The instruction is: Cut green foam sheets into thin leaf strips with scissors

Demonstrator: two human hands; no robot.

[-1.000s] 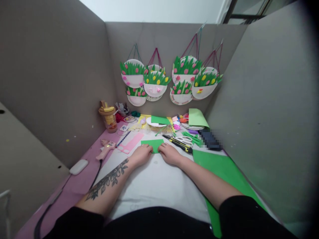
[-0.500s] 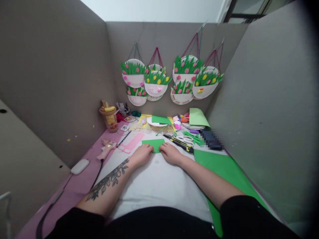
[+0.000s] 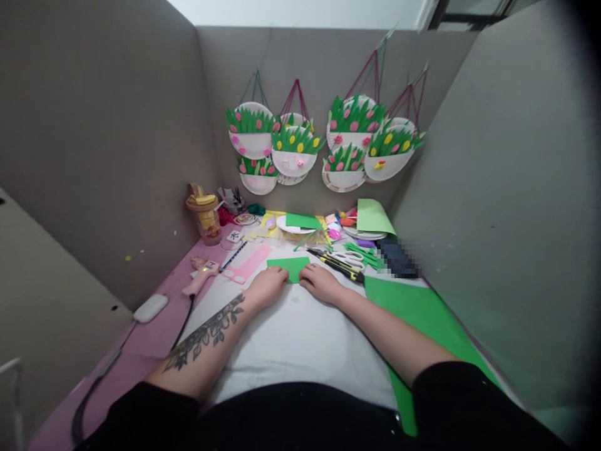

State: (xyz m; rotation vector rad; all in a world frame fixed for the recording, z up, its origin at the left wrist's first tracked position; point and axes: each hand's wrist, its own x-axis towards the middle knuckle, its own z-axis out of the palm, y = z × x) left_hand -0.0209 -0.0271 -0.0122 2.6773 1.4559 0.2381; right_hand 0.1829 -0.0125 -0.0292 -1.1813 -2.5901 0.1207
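Note:
A small rectangle of green paper (image 3: 292, 266) lies on the white sheet (image 3: 300, 338) in front of me. My left hand (image 3: 271, 285) grips its left near corner with curled fingers. On the opposite side, my right hand (image 3: 320, 282) is closed on the right near edge, the thumb and fingertips partly hidden. Just beyond my right hand rest a yellow-and-black cutter knife (image 3: 345, 270) and white-handled scissors (image 3: 351, 259). Left of the green paper is a strip of pink paper (image 3: 256, 262).
A glue gun (image 3: 201, 275) and a lidded cup (image 3: 205, 216) stand at left. A large green sheet (image 3: 413, 313) covers the right side, below a phone-like dark object (image 3: 398, 258). Decorated paper plates (image 3: 295, 164) hang on the back partition (image 3: 216, 56). Cut green strips (image 3: 364, 254) lie near the scissors.
The whole view has shifted slightly as the head moved. Both hands stay on the green paper in nearly the same pose.

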